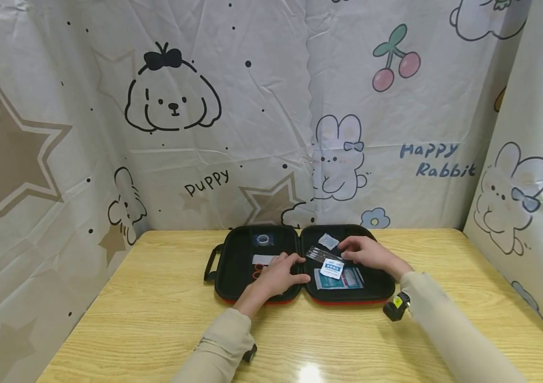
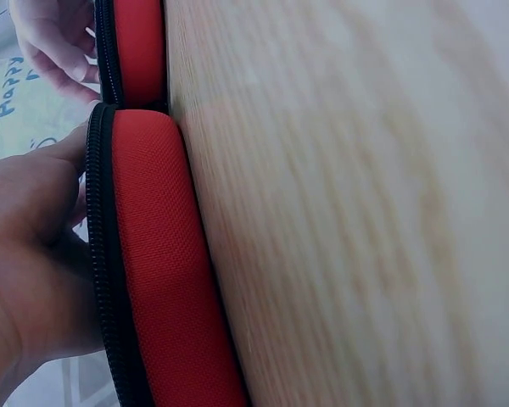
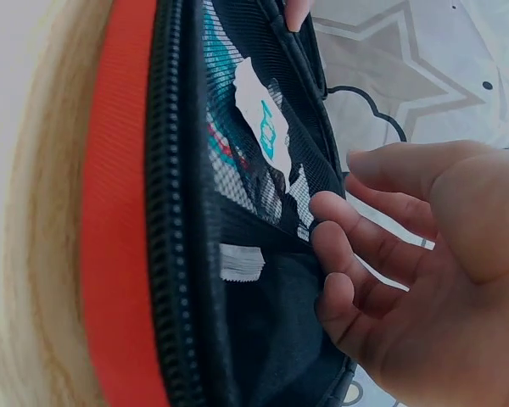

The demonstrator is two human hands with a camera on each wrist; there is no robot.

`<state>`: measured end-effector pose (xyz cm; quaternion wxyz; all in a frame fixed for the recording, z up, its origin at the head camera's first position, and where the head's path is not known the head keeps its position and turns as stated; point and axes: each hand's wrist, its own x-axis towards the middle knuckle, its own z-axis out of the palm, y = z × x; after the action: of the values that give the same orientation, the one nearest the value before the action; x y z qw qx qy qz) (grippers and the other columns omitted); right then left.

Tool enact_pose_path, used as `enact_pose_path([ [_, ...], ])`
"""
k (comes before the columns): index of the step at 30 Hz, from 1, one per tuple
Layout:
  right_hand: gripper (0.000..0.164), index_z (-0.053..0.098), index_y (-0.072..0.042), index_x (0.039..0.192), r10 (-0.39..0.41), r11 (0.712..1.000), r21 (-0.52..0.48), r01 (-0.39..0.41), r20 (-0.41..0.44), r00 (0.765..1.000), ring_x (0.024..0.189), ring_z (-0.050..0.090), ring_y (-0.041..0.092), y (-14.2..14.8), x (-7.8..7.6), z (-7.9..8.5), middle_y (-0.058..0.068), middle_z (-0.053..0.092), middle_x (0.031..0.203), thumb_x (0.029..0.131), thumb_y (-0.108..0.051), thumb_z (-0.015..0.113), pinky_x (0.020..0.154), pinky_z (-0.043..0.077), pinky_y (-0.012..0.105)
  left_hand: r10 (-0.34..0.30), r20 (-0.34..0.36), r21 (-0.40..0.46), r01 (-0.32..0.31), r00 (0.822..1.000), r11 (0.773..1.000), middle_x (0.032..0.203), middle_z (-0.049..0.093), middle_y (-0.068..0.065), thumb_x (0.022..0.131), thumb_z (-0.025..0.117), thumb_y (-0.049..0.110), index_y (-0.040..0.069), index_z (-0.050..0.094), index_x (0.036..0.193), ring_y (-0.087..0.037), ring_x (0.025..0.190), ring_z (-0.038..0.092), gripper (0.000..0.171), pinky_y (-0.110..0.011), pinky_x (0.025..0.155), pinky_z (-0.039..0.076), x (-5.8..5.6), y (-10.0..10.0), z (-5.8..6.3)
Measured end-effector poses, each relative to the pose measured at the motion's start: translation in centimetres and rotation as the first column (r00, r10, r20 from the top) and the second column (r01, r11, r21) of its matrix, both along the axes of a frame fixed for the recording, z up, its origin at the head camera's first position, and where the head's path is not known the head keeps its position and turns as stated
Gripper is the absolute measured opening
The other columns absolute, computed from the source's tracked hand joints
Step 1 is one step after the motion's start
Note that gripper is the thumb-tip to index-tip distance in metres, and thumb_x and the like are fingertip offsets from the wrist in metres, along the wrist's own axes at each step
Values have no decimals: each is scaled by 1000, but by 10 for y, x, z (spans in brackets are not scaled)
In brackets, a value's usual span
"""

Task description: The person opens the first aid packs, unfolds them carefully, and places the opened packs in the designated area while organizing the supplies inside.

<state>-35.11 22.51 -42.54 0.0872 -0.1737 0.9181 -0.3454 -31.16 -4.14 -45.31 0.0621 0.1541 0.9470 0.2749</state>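
Note:
A first aid case (image 1: 225,287), black inside with a red outer shell (image 2: 165,254), lies unfolded on the table. My left hand (image 1: 276,275) reaches over its left half, thumb at the hinge; its fingertips are partly hidden. Orange-handled scissors (image 1: 257,275), a white strip (image 1: 262,259) and a tape roll (image 1: 263,240) lie beside or beyond that hand. My right hand (image 1: 366,252) hovers over the right half with bent, relaxed fingers (image 3: 339,246) and nothing between them. Near it are a white packet (image 1: 331,268), a smaller packet (image 1: 328,241), slim clear sleeves (image 1: 319,254) and teal packets (image 1: 325,282).
The wood-grain table (image 1: 123,324) extends around the case. A carry handle (image 1: 211,263) sticks out at the case's left side. Printed cloth (image 1: 262,106) hangs behind and at both sides. In the right wrist view, a mesh pocket (image 3: 242,182) covers the teal packaging.

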Motion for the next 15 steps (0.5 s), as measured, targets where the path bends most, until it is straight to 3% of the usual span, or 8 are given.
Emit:
enact_pose_path([
  [15, 30, 64, -4, 110, 112, 986, 129, -105, -49, 993, 78, 54, 13, -5, 4, -7, 1, 63, 83, 82, -14, 68, 77, 43, 34, 6, -11, -16, -6, 1000, 1000, 108, 50, -2, 82, 65, 51, 28, 54, 129, -19, 99, 44, 53, -50, 87, 39, -1, 1, -1],
])
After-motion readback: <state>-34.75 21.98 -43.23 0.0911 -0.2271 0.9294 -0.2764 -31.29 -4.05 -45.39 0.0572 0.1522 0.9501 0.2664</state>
